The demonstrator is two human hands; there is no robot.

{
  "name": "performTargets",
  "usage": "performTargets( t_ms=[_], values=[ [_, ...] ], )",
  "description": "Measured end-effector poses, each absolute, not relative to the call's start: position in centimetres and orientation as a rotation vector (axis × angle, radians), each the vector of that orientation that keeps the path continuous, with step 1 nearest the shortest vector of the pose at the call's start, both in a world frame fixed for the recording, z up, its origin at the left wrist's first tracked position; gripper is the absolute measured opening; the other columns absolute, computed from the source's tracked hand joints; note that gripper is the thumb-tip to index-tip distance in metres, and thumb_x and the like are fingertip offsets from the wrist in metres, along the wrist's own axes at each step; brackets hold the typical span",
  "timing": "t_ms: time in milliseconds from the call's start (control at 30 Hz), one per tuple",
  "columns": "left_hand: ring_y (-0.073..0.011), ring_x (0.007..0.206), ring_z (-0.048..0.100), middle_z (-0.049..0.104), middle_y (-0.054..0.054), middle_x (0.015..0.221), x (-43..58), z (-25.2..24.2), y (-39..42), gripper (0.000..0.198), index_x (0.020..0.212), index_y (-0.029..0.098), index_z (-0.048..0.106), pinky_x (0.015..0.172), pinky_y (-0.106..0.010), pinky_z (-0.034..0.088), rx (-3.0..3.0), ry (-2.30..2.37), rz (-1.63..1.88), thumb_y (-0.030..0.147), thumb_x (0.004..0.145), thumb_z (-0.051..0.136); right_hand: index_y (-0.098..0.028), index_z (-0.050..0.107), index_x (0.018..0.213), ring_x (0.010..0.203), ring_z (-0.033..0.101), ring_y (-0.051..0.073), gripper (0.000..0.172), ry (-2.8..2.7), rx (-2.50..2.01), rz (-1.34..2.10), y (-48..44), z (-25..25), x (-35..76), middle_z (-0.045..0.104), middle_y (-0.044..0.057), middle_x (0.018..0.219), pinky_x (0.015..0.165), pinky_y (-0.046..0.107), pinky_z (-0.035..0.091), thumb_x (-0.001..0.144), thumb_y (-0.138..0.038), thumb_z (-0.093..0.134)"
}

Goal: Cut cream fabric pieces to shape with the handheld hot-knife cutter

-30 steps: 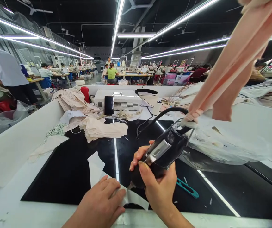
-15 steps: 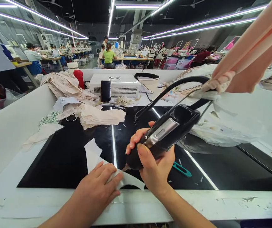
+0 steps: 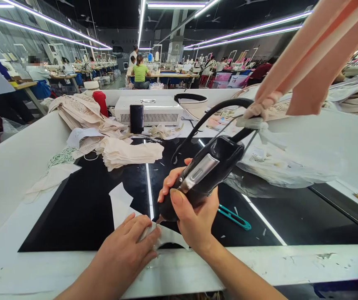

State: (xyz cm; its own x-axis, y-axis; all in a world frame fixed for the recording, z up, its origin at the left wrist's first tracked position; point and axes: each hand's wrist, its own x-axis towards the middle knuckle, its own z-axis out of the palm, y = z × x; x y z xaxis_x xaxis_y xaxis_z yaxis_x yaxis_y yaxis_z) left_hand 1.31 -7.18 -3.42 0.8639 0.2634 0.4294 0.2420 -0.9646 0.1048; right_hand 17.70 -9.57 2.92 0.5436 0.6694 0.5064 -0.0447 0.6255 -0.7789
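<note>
Near the front edge of the black mat [image 3: 82,208], my left hand [image 3: 132,241] lies with fingers spread on a white cut piece [image 3: 171,236]. A second white pointed piece [image 3: 120,200] extends beyond its fingertips. My right hand [image 3: 194,212] is wrapped round a black power tool [image 3: 204,177] with a silver plate, tilted down to the left. Its narrow tip meets the white piece beside my left fingers. The tool's cable and a knotted pink cloth strip [image 3: 310,54] run up to the right. A teal cutter [image 3: 235,217] lies right of my right hand.
Cream fabric pieces [image 3: 129,152] are stacked behind the left hand. Farther back stand a white vented box [image 3: 163,112], a phone [image 3: 136,118] and a red bottle [image 3: 100,103]. A clear plastic bag [image 3: 288,166] lies right. People sit at sewing tables beyond.
The right hand and tool have shifted slightly left, with the tool's rear end and the cloth strip swinging left. The view has also moved a little. The left hand stays on the white piece.
</note>
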Motion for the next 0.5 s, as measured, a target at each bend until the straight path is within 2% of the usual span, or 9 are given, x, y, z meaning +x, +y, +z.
performTargets(
  t_ms=[333, 500],
  values=[
    [-0.0244, 0.103, 0.069, 0.065, -0.012, 0.113, 1.24, -3.09, -7.16, 0.033, 0.126, 0.017, 0.061, 0.095, -0.047, 0.061, 2.98, 0.399, 0.681, 0.028, 0.11, 0.035, -0.028, 0.049, 0.103, 0.057, 0.056, 0.011, 0.034, -0.912, -0.751, 0.53, -9.05, 2.69, 17.45, 0.062, -0.005, 0.08, 0.046, 0.024, 0.052, 0.082, -0.025, 0.075],
    [-0.0257, 0.105, 0.069, 0.064, -0.013, 0.115, 1.28, -3.42, -7.01, 0.028, 0.127, 0.017, 0.059, 0.096, -0.05, 0.061, 2.948, 0.401, 0.638, 0.026, 0.108, 0.04, -0.027, 0.051, 0.101, 0.063, 0.059, 0.011, 0.033, -0.933, -0.752, 0.496, -8.67, 2.46, 17.27, 0.063, -0.005, 0.082, 0.054, 0.025, 0.056, 0.081, -0.019, 0.075]
  ],
)
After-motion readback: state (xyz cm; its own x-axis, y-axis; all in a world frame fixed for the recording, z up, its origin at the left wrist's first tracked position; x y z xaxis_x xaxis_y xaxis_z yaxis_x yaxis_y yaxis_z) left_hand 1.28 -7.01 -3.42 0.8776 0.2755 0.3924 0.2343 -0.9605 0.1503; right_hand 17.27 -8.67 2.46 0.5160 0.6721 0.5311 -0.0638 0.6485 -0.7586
